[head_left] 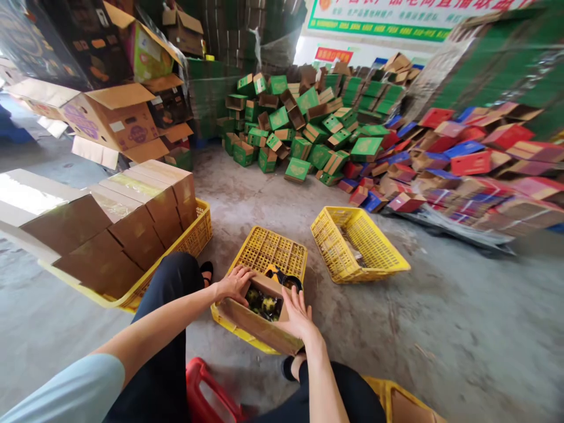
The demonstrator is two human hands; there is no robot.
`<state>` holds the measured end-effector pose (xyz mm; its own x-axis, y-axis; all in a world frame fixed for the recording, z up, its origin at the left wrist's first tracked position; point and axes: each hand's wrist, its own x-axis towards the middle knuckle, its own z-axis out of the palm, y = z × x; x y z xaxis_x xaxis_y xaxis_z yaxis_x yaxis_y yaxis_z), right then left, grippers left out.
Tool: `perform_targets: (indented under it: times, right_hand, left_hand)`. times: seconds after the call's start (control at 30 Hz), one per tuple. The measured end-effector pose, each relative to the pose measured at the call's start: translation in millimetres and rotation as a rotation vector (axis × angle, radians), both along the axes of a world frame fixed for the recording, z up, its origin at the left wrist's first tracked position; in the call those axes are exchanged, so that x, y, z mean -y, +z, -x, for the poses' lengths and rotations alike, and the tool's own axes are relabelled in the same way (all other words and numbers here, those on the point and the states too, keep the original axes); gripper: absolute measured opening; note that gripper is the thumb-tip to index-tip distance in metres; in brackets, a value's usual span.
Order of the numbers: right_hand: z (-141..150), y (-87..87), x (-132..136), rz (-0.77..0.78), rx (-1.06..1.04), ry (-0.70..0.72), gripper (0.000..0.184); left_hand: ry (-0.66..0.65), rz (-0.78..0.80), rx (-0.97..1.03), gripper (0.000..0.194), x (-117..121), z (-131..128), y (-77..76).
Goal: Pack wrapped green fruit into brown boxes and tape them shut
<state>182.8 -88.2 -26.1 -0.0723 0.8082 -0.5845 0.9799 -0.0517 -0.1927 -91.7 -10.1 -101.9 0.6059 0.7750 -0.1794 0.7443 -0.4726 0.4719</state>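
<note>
L hand [235, 284] curls over far edge of box [258, 322], fingers bent. R hand [297, 314] lies flat, fingers spread, on near-right flap. Box sits in yellow crate [268, 252] w/ fruit [264, 304] inside.

— What's in that carton [258, 322] he's got?

— Something dark and round; the right hand [296, 314] covers part, too small to name.

— And at five o'clock?

— A yellow crate [399, 399], cut off by the bottom edge.
</note>
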Motion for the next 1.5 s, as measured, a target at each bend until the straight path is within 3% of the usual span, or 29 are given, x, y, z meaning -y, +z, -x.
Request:
perform_targets:
  times: [0.2,0.37,0.47,0.57,0.8,0.87,0.97,1.1,1.23,1.37,1.5]
  right_hand:
    - [6.3,15.4,39.4,-0.028,0.015,0.022,0.104]
    - [12.7,9.6,80.9,0.035,0.078,0.015,0.117]
    - [25.8,3.9,93.6,-0.075,0.198,0.041,0.120]
    - [36.4,2.7,93.0,-0.145,0.187,0.101,0.121]
    - [29.2,13.7,79.2,-0.033,0.028,0.134,0.103]
    - [23.8,18.1,78.5,-0.038,-0.064,0.099,0.089]
    - [14.7,24.9,80.7,-0.143,-0.195,0.012,0.051]
    - [-6.3,29.1,88.5,-0.354,-0.209,-0.068,0.039]
    - [-32.6,23.1,95.8,-0.406,-0.040,-0.154,0.043]
    - [-40.8,12.5,96.2,-0.266,0.055,-0.151,0.053]
    - [-30.8,3.7,91.3,-0.172,0.095,-0.153,0.067]
  left_hand:
    - [0.034,0.042,-0.057,0.122,5.5,-2.0,16.6]
    - [0.067,0.025,-0.132,0.123,10.9,-6.2,23.9]
    - [0.082,-0.010,-0.137,0.125,16.3,-8.3,25.9]
    - [0.102,-0.047,-0.139,0.127,23.1,-10.7,26.2]
    - [0.143,0.024,-0.102,0.118,25.3,-16.9,25.4]
    - [0.146,0.116,-0.052,0.121,19.0,-10.9,27.1]
    - [0.154,0.233,0.114,0.123,8.2,13.5,29.3]
    - [0.219,0.235,0.361,0.106,4.2,63.3,28.3]
    - [0.348,0.018,0.293,0.096,16.8,93.9,25.9]
    - [0.356,-0.241,0.145,0.079,33.2,87.0,25.4]
    - [0.285,-0.192,0.115,0.043,47.6,62.5,23.0]
